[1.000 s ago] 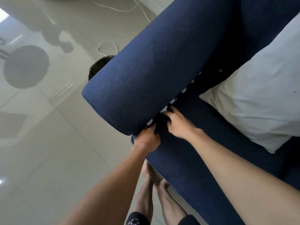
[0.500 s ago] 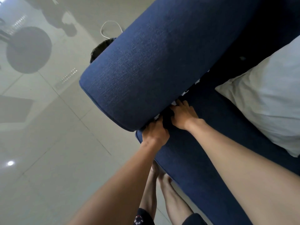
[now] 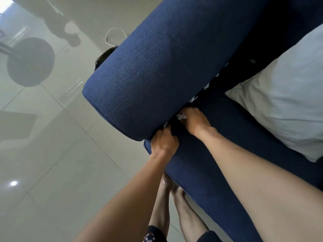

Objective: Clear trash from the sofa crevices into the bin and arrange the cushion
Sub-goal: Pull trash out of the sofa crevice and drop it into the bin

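Head view: left hand (image 3: pixel 164 142) presses closed at the crevice mouth; right hand (image 3: pixel 194 122) pinches a white scrap (image 3: pixel 180 116), seemingly paper. More scraps (image 3: pixel 194 98) line the crevice running near-left to far-right. Cushion (image 3: pixel 286 102) lies unarranged, right; bin (image 3: pixel 104 58) sits beyond the armrest (image 3: pixel 157 67).

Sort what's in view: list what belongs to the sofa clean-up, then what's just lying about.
Job: white scraps in the armrest crevice, white cushion, dark bin behind the armrest, left hand, right hand.

Lying about: white cable on the floor.
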